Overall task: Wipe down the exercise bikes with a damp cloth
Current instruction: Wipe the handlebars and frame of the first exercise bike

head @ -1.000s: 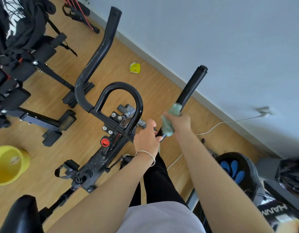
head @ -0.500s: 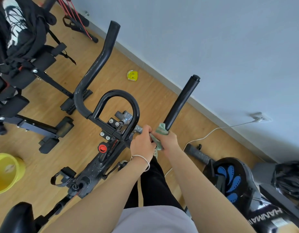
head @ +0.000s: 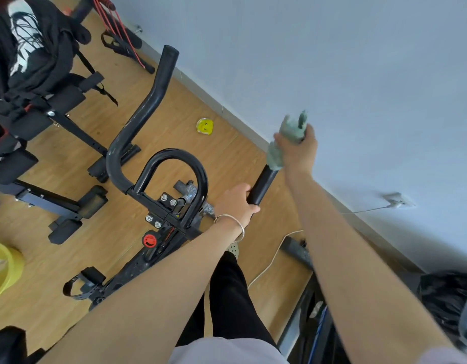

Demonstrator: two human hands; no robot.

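The right hand (head: 298,153), clutching the crumpled green cloth (head: 291,128), has reached the tip of the black foam handlebar (head: 262,183). The left hand (head: 233,204) apparently grips its base. That stroke looks finished.

wall (head: 358,74) close behind right handlebar (head: 262,185), centre loop (head: 174,153) beside (leftward)

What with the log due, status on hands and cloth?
Right hand grips cloth at right handlebar tip. Left hand holds its base. Nothing in the way.
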